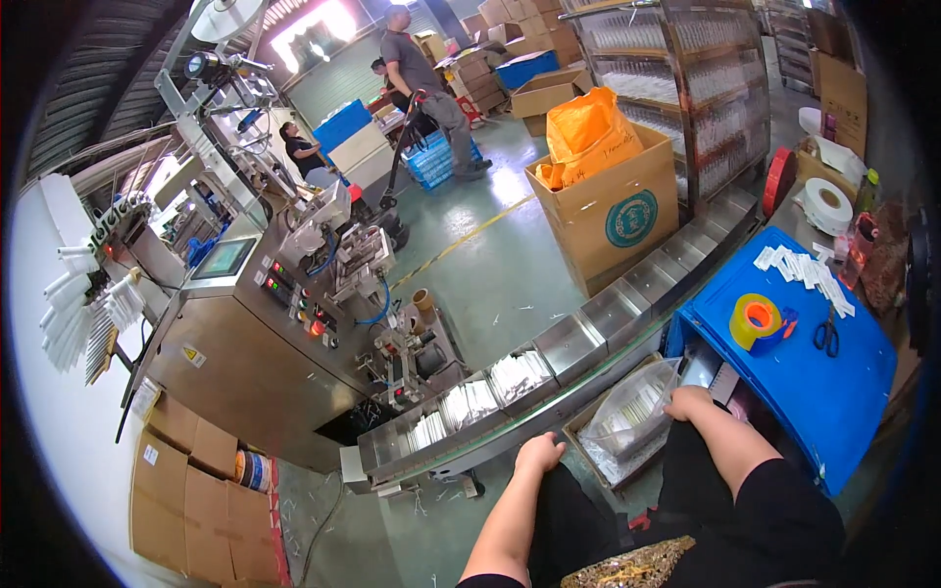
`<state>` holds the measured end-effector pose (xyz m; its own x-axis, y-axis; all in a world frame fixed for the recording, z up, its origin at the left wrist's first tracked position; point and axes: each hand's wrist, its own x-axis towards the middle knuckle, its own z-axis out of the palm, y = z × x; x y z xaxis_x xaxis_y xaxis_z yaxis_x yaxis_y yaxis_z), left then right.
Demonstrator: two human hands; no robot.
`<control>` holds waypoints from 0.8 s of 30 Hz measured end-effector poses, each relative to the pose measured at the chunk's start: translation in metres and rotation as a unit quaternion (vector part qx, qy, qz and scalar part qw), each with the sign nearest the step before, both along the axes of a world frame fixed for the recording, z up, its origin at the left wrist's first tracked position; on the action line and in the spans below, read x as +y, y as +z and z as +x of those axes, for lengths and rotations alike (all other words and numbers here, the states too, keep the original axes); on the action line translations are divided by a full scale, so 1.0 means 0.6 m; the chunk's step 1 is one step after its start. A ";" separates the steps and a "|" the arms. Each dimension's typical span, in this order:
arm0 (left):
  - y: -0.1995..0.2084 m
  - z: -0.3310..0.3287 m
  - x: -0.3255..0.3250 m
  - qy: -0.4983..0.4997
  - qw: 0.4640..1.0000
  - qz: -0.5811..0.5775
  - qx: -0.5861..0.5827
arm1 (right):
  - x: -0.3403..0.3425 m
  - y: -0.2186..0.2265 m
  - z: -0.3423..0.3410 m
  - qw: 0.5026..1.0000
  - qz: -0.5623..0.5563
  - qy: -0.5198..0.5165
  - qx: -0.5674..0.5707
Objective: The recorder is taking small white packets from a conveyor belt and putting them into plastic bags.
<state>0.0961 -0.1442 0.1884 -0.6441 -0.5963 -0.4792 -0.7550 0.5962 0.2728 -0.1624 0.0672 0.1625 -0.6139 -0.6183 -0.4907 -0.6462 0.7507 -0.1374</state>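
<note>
My right hand [689,402] is closed at the upper right edge of a clear plastic bag [637,407], gripping it. White strip-like packets show through the bag, which sits in a low open carton [590,468] between my legs and the conveyor. My left hand [539,454] is loosely curled above my left thigh, with nothing visible in it. Just beyond that hand runs a curved conveyor [578,348] of metal trays. White slim packets [469,402] fill several trays at its left end.
A blue table [833,392] on my right holds scissors [826,338], a yellow tape roll [755,316] and white packets [804,269]. A packing machine [255,343] stands left. Across the conveyor are a large carton [618,220] and a rack [676,88]. People work farther back.
</note>
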 end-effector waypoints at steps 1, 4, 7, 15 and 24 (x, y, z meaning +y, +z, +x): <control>-0.003 0.001 -0.002 -0.004 1.000 0.000 -0.003 | -0.001 0.002 0.001 1.000 -0.002 0.002 0.000; -0.006 0.002 -0.004 -0.011 1.000 0.000 -0.007 | -0.001 -0.002 -0.002 1.000 0.009 0.000 -0.004; -0.008 0.002 -0.005 -0.013 1.000 0.000 -0.007 | 0.001 0.000 -0.001 1.000 0.002 -0.003 -0.005; -0.003 0.002 -0.002 -0.009 1.000 0.000 -0.007 | 0.002 -0.001 -0.001 1.000 -0.006 -0.009 -0.005; -0.009 0.002 -0.004 0.001 1.000 -0.003 -0.002 | 0.003 0.004 -0.002 1.000 -0.008 -0.007 -0.010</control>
<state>0.0974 -0.1466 0.1833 -0.6409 -0.6003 -0.4785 -0.7573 0.5963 0.2663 -0.1634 0.0688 0.1651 -0.6131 -0.6177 -0.4926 -0.6328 0.7572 -0.1620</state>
